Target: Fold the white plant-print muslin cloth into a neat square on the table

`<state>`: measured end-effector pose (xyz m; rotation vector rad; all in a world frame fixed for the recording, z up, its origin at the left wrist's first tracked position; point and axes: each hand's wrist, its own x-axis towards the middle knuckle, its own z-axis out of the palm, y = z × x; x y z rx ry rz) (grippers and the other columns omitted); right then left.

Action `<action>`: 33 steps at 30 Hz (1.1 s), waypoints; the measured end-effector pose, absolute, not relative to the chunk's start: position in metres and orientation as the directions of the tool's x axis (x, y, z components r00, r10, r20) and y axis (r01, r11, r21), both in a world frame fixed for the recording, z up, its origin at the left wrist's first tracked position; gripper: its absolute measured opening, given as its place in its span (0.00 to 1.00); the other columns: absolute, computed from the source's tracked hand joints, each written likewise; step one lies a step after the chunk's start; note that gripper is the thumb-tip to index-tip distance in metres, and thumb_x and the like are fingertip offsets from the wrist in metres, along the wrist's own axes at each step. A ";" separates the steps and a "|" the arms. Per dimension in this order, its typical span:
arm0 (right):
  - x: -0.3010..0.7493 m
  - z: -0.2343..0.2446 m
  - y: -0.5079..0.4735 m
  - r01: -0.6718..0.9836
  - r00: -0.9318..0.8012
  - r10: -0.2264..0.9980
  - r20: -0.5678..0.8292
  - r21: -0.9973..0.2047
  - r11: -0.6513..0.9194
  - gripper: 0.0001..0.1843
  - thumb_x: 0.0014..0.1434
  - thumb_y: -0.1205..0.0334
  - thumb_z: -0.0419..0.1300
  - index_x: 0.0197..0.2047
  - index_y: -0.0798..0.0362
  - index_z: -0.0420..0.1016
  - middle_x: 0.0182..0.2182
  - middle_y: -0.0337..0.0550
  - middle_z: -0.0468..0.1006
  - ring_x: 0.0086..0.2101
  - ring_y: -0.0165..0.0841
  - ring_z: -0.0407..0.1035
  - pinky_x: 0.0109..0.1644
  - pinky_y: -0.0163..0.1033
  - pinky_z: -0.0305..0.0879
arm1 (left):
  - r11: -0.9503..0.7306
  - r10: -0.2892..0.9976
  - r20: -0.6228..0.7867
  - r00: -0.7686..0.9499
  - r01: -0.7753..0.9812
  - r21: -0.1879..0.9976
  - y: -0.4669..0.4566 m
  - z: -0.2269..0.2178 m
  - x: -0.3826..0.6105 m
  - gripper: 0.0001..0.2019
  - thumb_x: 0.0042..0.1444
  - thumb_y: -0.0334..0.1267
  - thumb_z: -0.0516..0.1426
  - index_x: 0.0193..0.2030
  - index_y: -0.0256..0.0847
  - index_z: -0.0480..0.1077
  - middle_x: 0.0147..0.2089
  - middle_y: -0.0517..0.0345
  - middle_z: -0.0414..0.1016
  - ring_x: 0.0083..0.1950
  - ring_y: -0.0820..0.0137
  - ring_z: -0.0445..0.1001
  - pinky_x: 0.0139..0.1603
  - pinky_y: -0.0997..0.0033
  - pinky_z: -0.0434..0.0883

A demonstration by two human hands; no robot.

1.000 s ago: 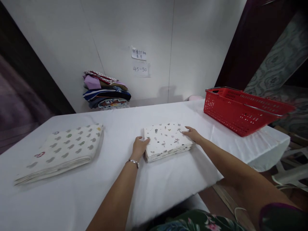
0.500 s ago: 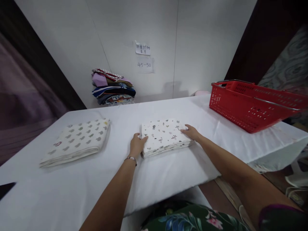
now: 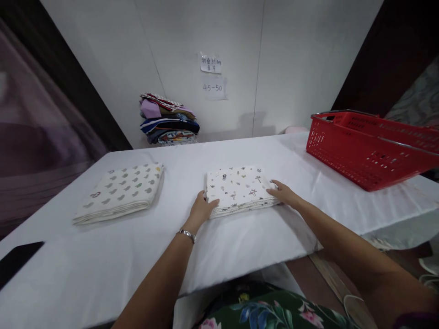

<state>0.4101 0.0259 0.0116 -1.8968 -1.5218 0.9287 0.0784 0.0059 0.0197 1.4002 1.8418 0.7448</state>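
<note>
I see 2 bare arms reaching forward over a white-covered surface (image 3: 240, 237). My left hand (image 3: 202, 209), with a silver bracelet (image 3: 187, 234) at the wrist, rests against the near left corner of a folded white cloth (image 3: 238, 188) printed with small dark plants and shapes; its fingers curl onto that corner, touching it but not clamped around it. My right hand (image 3: 284, 193) lies flat with fingers spread apart against the near right corner of the same cloth. The cloth sits square in the middle of the surface, folded into several layers, directly ahead of me.

Well to the left lies a second folded cloth (image 3: 121, 192), white with rows of grey and green blobs. At the far right stands a red plastic basket (image 3: 366, 146) with metal handles. Against the back wall is a stack of mixed coloured fabrics (image 3: 168, 121), and above it 2 paper notes (image 3: 212, 75), the lower one reading 45-50. A dark flat object (image 3: 17, 260) lies at the near left edge.
</note>
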 end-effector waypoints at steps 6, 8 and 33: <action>0.414 -0.002 0.023 0.738 0.123 0.987 -0.101 -0.655 -0.159 0.39 0.52 0.48 0.59 0.64 0.52 0.55 0.51 0.49 0.71 0.49 0.43 0.66 0.50 0.42 0.61 | 0.184 0.981 -0.106 -0.164 0.595 0.782 0.004 0.010 0.077 0.43 0.44 0.48 0.62 0.65 0.37 0.48 0.57 0.42 0.65 0.52 0.61 0.68 0.49 0.67 0.65; 0.413 -0.002 0.021 0.794 0.126 0.987 -0.098 -0.586 -0.160 0.38 0.53 0.47 0.58 0.64 0.51 0.55 0.47 0.49 0.73 0.46 0.43 0.68 0.49 0.42 0.62 | 0.164 0.984 -0.078 -0.162 0.626 0.763 0.002 0.008 0.077 0.43 0.44 0.49 0.62 0.65 0.38 0.49 0.58 0.42 0.64 0.53 0.60 0.68 0.49 0.67 0.64; 0.313 0.000 -0.014 0.642 -0.638 0.660 0.396 -0.200 0.740 0.21 0.58 0.62 0.54 0.55 0.51 0.66 0.49 0.53 0.70 0.49 0.42 0.63 0.52 0.51 0.58 | -0.257 0.966 0.085 0.246 0.851 0.459 -0.052 0.018 0.056 0.21 0.56 0.38 0.52 0.58 0.53 0.62 0.66 0.62 0.52 0.56 0.64 0.66 0.54 0.65 0.67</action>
